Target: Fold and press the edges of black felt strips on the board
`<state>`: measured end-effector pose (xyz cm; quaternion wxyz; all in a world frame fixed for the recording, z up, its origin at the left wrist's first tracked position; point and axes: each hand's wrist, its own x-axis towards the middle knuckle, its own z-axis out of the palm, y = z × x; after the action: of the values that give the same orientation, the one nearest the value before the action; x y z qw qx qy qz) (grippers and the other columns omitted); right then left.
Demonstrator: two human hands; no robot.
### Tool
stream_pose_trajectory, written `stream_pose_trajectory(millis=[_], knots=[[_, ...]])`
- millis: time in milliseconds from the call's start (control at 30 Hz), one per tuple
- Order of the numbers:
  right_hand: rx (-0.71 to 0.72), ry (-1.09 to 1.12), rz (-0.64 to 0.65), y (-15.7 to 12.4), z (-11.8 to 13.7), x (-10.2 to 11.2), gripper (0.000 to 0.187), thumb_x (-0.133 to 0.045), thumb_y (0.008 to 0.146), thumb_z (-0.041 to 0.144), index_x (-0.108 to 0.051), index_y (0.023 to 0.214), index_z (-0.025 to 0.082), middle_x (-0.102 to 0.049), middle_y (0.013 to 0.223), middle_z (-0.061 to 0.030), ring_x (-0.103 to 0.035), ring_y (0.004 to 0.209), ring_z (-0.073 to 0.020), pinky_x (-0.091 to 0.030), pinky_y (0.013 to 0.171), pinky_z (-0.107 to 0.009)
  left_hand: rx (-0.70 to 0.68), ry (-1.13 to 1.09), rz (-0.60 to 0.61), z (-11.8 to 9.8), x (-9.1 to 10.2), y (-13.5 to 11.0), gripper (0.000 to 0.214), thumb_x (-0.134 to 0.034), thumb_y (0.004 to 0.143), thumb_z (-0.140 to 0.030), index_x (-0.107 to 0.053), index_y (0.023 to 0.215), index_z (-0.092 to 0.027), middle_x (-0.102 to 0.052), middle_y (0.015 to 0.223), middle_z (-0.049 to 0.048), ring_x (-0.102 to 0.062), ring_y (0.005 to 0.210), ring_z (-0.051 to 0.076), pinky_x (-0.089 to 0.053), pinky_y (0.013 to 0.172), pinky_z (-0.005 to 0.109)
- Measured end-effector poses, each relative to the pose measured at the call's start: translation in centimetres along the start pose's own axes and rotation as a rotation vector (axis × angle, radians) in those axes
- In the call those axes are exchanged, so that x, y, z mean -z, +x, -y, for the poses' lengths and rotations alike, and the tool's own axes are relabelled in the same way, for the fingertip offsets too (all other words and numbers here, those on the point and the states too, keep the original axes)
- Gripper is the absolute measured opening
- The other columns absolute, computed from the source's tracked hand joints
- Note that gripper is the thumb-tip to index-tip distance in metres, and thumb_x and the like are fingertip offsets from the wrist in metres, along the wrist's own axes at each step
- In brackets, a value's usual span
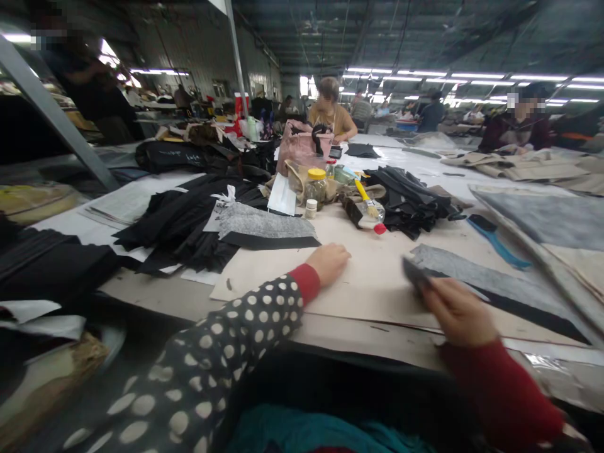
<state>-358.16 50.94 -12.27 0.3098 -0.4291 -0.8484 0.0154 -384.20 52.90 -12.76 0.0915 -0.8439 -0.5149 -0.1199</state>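
Observation:
My left hand rests on a beige board near its middle, fingers low against the surface and nothing visible in them. At the right, my right hand is closed on a small dark piece, blurred by motion; it looks like a scrap of black fabric. Beyond that hand lies a grey-and-black fabric panel along the board. Another grey panel with a black edge sits ahead of my left hand, partly over a pile of black fabric pieces.
Ahead stand a yellow-lidded jar, a small white bottle, a yellow-handled brush and a pink bag. More black pieces lie behind. A blue strip-like tool is at right. Co-workers work across the table.

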Motion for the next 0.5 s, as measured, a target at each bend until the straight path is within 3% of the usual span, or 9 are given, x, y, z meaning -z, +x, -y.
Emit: stream_pose_trajectory(millis=[133, 233, 367, 500], knots=[[0.206, -0.143, 0.21, 1.0, 5.6, -4.6, 0.031, -0.036, 0.083, 0.022, -0.059, 0.102, 0.017, -0.06, 0.081, -0.0078, -0.056, 0.077, -0.0165, -0.046, 0.067, -0.026, 0.281, 0.139, 0.124, 6.7, 1.9, -3.9, 0.026, -0.039, 0.082, -0.028, -0.055, 0.097, -0.014, -0.055, 0.096, 0.0093, -0.05, 0.09, 0.02, -0.041, 0.079, 0.033], [0.249, -0.205, 0.301, 2.5, 9.4, -6.5, 0.032, -0.035, 0.083, 0.022, -0.058, 0.105, 0.016, -0.059, 0.083, -0.0094, -0.055, 0.08, -0.019, -0.046, 0.07, -0.03, 0.316, 0.147, 0.191, 8.3, 2.0, -4.6, 0.024, -0.04, 0.082, -0.026, -0.058, 0.089, -0.012, -0.058, 0.089, 0.0103, -0.054, 0.085, 0.021, -0.042, 0.075, 0.033], [0.268, -0.116, 0.38, 3.3, 12.1, -6.2, 0.037, -0.038, 0.083, 0.031, -0.051, 0.114, 0.014, -0.057, 0.091, -0.0102, -0.054, 0.083, -0.0193, -0.046, 0.073, -0.031, 0.336, 0.114, 0.195, 7.6, 1.5, -3.8, 0.024, -0.037, 0.081, -0.013, -0.06, 0.085, -0.011, -0.058, 0.084, 0.0111, -0.056, 0.082, 0.021, -0.043, 0.07, 0.031], [0.337, 0.002, 0.435, 4.1, 12.9, -3.3, 0.037, -0.039, 0.083, 0.034, -0.051, 0.112, 0.016, -0.056, 0.096, -0.0095, -0.053, 0.086, -0.0175, -0.045, 0.075, -0.029, 0.39, 0.068, 0.128, 8.0, 0.8, -3.9, 0.027, -0.036, 0.083, -0.02, -0.062, 0.086, -0.015, -0.056, 0.087, 0.0088, -0.054, 0.083, 0.02, -0.043, 0.07, 0.03]])
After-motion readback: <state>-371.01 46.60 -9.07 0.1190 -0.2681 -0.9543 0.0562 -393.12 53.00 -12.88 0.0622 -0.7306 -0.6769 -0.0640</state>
